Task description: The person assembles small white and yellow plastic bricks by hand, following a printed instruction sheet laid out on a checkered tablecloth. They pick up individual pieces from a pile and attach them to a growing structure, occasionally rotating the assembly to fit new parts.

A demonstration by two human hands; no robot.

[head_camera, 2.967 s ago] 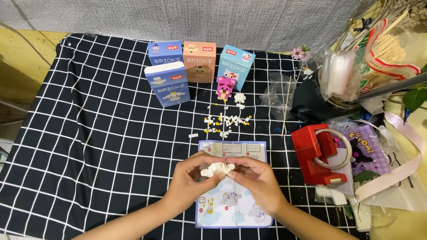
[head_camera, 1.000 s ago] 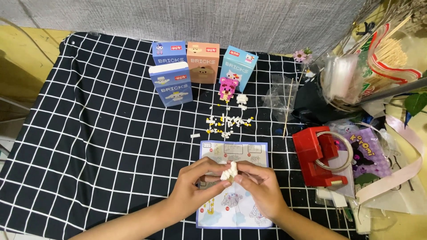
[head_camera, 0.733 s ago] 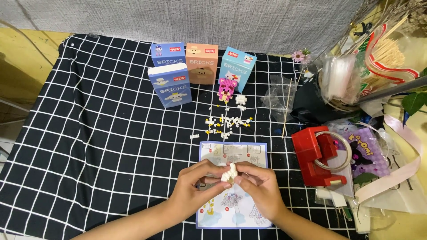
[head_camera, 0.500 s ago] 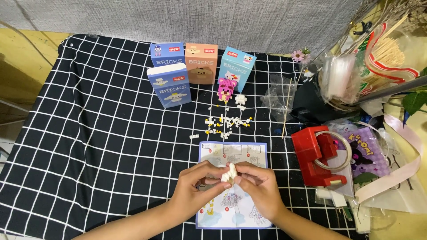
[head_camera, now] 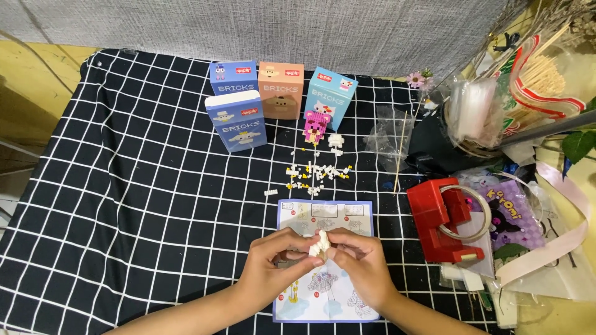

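A small white brick assembly (head_camera: 319,244) is held between the fingertips of both hands. My left hand (head_camera: 273,260) grips it from the left and my right hand (head_camera: 360,263) from the right. Both hands hover over a blue-edged instruction sheet (head_camera: 326,214) lying on the black grid-pattern cloth (head_camera: 143,198). Beyond the sheet lies a scatter of loose white and yellow bricks (head_camera: 316,174). A single white brick (head_camera: 270,193) rests apart to the left. A finished pink brick figure (head_camera: 314,126) stands behind the scatter.
Several upright brick boxes stand at the back: two blue ones (head_camera: 236,121), a tan one (head_camera: 280,90) and a light blue one (head_camera: 330,96). A red tape dispenser (head_camera: 444,220), a clear plastic bag (head_camera: 385,130), a thin wooden stick (head_camera: 399,152) and clutter fill the right side.
Three seconds ago the white piece lay flatter between my hands. It now stands more upright, and my hands have stayed over the sheet with small finger shifts.
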